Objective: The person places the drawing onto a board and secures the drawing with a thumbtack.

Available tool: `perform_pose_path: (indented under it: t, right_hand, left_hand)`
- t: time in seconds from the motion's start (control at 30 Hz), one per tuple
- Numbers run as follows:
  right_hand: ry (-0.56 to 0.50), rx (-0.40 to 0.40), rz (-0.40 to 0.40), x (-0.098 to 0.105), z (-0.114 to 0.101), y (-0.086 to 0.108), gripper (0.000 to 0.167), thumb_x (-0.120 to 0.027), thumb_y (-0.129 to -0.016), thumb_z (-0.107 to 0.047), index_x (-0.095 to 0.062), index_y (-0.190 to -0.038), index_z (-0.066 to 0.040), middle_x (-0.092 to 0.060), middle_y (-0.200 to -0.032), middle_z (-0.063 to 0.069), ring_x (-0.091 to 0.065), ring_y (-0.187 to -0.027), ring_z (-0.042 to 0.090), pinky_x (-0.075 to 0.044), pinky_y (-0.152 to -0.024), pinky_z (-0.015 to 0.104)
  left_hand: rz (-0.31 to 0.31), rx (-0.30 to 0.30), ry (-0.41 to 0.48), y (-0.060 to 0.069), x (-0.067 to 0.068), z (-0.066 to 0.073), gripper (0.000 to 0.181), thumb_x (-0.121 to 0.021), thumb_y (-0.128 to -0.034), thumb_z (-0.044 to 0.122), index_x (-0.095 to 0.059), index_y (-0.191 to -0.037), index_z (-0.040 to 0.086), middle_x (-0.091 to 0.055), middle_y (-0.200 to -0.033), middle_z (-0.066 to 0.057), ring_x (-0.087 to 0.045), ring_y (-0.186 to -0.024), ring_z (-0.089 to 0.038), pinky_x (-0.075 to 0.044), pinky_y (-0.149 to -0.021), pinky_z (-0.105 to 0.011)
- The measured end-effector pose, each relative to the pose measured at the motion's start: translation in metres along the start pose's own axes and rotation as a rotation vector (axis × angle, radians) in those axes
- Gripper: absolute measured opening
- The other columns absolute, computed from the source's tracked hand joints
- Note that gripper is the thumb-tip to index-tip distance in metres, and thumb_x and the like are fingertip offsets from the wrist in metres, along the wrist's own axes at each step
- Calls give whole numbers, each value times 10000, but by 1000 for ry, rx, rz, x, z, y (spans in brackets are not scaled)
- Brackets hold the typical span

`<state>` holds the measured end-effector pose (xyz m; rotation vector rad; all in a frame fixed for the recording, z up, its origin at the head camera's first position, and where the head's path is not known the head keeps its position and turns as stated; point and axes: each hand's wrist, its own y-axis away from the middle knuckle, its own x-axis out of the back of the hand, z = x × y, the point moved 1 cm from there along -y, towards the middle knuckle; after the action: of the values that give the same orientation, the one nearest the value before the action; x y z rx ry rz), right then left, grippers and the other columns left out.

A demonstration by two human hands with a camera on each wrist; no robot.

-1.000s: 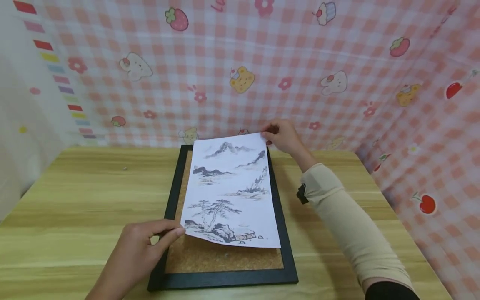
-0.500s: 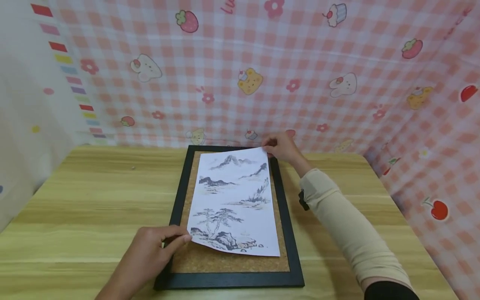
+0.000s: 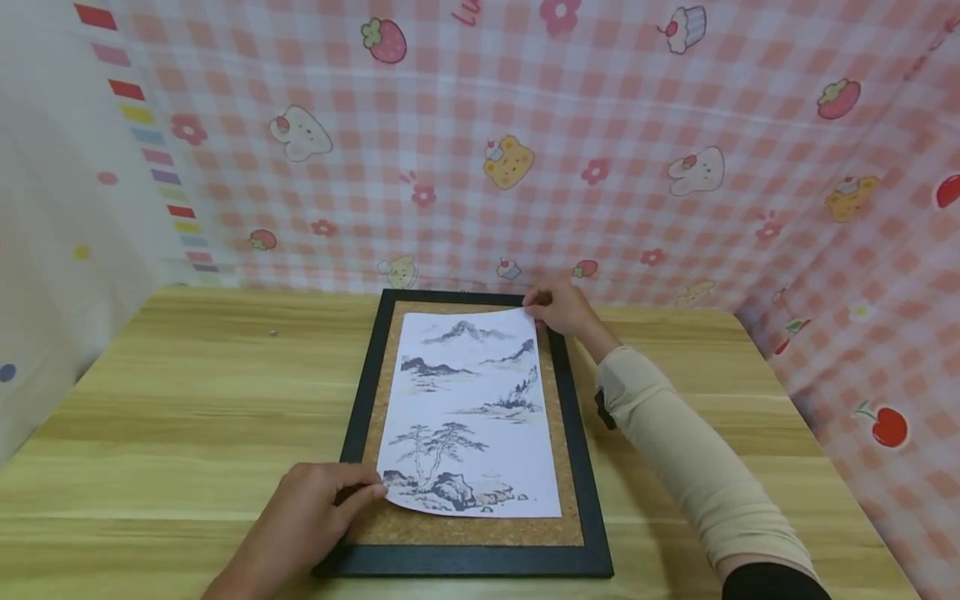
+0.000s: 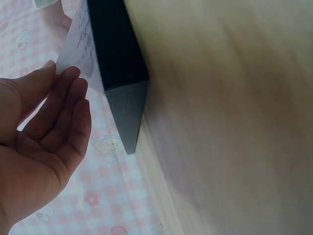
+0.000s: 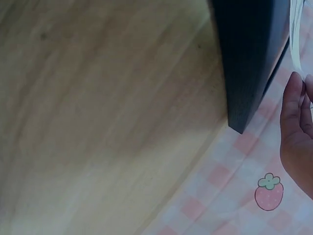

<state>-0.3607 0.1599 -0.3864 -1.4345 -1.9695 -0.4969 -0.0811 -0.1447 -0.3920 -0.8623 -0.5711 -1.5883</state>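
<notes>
A white sheet of paper [image 3: 480,425] printed with an ink landscape of mountains and trees lies over a cork board [image 3: 450,533] with a black frame [image 3: 465,561]. At the paper's near left corner, my left hand [image 3: 307,508] pinches it between thumb and forefinger; in the left wrist view that corner is held above the frame's edge. My right hand [image 3: 566,312] pinches the far right corner, close to the frame's far right corner. Cork shows all round the sheet, widest along the near side. In the right wrist view only part of the right hand [image 5: 296,127] is visible.
The board rests on a wood-grain table [image 3: 202,417] with its far end by a pink checked curtain [image 3: 450,108]. A tiny shiny object [image 3: 273,333] lies on the table at the left. Another stretch of checked cloth [image 3: 900,317] borders the right side.
Both hands have brought the paper down and nearer, lower over the cork; a strip of cork now shows beyond its far edge. Both pinches stay on the same corners. The head view has shifted slightly.
</notes>
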Motion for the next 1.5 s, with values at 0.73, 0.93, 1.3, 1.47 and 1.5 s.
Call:
perform_pose_path:
  t: [0.73, 0.93, 1.3, 1.47, 1.5]
  right_hand:
    - [132, 80, -22, -15, 12, -1, 73, -728, -922, -1, -734, -989, 26, -704, -958, 147, -640, -862, 270, -539, -745, 375]
    - [155, 79, -5, -16, 8, 1, 69, -741, -906, 11, -736, -971, 34, -706, -947, 151, -644, -857, 272, -546, -756, 383]
    - [194, 110, -9, -16, 14, 4, 93, -722, -921, 11, -734, -1008, 40, -703, -994, 167, -655, -920, 298, -553, -820, 420]
    - [214, 102, 9, -15, 16, 3, 74, -724, -923, 7, -733, -992, 32, -696, -1009, 169, -649, -946, 299, -547, -848, 417]
    - [215, 97, 9, -15, 16, 3, 71, -725, -923, 3, -734, -989, 29, -694, -1010, 167, -647, -947, 297, -547, -849, 414]
  left_hand:
    - [-143, 95, -107, 4, -11, -8, 141, -792, -882, 114, -745, -777, 195, -607, -723, 129, -483, -626, -59, -454, -606, -283]
    - [-162, 18, -121, 4, -9, -8, 155, -795, -879, 102, -737, -775, 200, -554, -692, 138, -451, -602, -44, -419, -569, -254]
    - [66, -92, -336, -9, 19, 4, 215, -823, -875, 220, -790, -1051, 100, -725, -1092, -74, -652, -1049, -306, -525, -888, -525]
    - [44, -55, -324, -22, 40, 1, 506, -750, -940, 317, -643, -1365, 64, -524, -1454, -223, -433, -1352, -471, -363, -1036, -682]
    - [35, -42, -320, -25, 45, -2, 562, -732, -951, 342, -592, -1420, 66, -458, -1509, -239, -366, -1396, -490, -317, -1064, -695]
